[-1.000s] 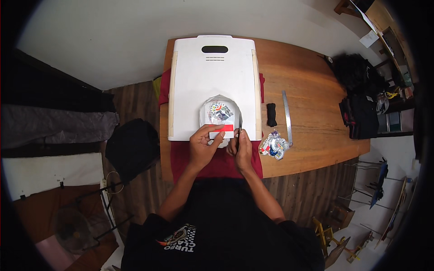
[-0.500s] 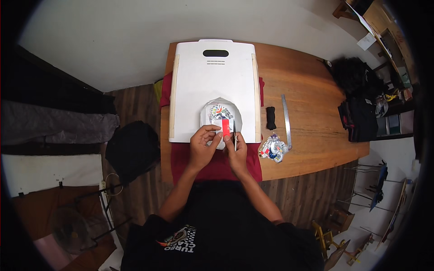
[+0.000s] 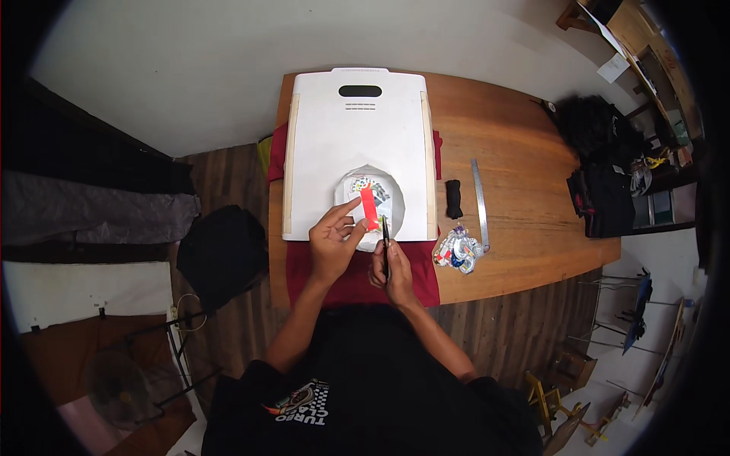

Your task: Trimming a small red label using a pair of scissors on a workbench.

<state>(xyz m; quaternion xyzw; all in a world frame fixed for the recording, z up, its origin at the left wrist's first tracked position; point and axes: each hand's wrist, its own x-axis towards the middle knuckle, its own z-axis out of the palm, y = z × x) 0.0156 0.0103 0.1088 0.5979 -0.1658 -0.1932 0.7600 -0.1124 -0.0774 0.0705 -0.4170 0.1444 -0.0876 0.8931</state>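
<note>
My left hand point(image 3: 332, 242) pinches the lower end of a red strip point(image 3: 369, 207) between thumb and fingers. My right hand point(image 3: 394, 272) grips a slim black tool point(image 3: 385, 258), pointed upward; it looks like tweezers, but its kind is not clear. Both hands are over the near edge of a white panel point(image 3: 357, 137), which has a dark handle slot. Under the red strip is a round pale-rimmed area point(image 3: 398, 199) in the panel, with small colourful printed pieces point(image 3: 368, 185) inside. Dark red cloth point(image 3: 414, 266) lies under the panel.
On the wooden table point(image 3: 509, 137), right of the panel, lie a black bundle point(image 3: 453, 199), a metal ruler point(image 3: 480, 205) and a pile of shiny scraps point(image 3: 458, 251). Dark folded clothes point(image 3: 604, 201) are at the far right. A black stool-like object point(image 3: 223, 257) stands left.
The red strip has shifted left and tilted. My right hand has drawn back slightly toward me with the black tool, away from the strip.
</note>
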